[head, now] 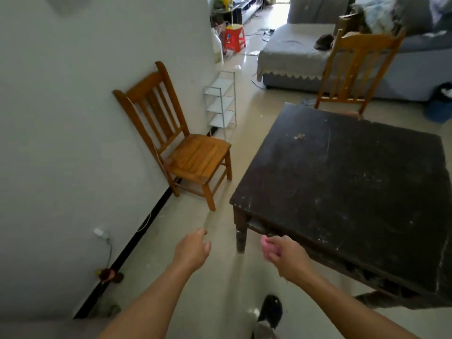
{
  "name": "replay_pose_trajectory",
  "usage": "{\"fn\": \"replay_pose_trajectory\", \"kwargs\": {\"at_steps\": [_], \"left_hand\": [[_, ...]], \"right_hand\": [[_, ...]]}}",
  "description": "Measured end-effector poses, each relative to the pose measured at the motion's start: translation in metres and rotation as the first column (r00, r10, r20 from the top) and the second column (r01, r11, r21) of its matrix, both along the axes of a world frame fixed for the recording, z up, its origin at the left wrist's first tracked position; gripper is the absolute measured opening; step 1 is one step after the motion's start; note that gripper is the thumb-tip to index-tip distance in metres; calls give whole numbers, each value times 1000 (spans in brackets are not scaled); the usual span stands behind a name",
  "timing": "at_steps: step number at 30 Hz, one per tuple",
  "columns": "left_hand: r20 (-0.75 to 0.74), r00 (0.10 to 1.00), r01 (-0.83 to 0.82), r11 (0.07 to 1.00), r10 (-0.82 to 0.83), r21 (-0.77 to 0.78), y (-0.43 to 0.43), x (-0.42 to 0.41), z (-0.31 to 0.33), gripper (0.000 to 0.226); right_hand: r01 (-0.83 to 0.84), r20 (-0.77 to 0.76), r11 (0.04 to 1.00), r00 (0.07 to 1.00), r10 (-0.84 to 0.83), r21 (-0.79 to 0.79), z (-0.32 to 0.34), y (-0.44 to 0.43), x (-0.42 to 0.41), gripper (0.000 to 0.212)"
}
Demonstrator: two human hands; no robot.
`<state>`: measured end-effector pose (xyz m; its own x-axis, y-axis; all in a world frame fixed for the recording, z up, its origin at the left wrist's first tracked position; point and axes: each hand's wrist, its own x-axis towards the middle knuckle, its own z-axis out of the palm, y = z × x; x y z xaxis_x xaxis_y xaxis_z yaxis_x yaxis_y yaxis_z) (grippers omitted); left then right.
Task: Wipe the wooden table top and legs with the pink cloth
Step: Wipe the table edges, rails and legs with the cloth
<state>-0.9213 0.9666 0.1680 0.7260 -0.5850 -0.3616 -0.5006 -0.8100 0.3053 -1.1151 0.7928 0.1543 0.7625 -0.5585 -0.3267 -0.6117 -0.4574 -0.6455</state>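
The cloth [269, 249] was gripped, bunched, in the right hand [288, 259] at lower centre, near the table [342, 187] corner and its leg [241, 234], probably so that wiping could be begun there. The left hand [193, 250] was held loosely curled and empty, apart from the table.

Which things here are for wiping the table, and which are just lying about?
For the job: bunched pink cloth, gripped in the right hand; dark square wooden table and its turned leg.

Lying about: light wooden slat-back chair by the wall; matching chair behind the table; white wire shelf rack; red plastic stool; grey sofa.
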Motion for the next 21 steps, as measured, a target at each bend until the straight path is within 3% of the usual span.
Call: {"fn": "replay_pose_trajectory", "kwargs": {"at_steps": [2, 14, 17, 21], "left_hand": [[13, 1000, 5, 1000, -5, -30, -15, 29, 8, 37], [43, 985, 169, 983, -166, -71, -122, 166, 27, 35], [17, 965, 264, 963, -263, -58, -142, 194, 12, 37], [-8, 889, 456, 887, -458, -71, -183, 240, -18, 35]], "right_hand": [[-28, 16, 999, 999, 28, -22, 2, -17, 36, 9], [14, 0, 998, 1000, -14, -57, -1, -120, 188, 28], [104, -35, 993, 994, -106, -65, -9, -131, 206, 33], [349, -56, 936, 934, -352, -48, -33, -130, 220, 41]]}}
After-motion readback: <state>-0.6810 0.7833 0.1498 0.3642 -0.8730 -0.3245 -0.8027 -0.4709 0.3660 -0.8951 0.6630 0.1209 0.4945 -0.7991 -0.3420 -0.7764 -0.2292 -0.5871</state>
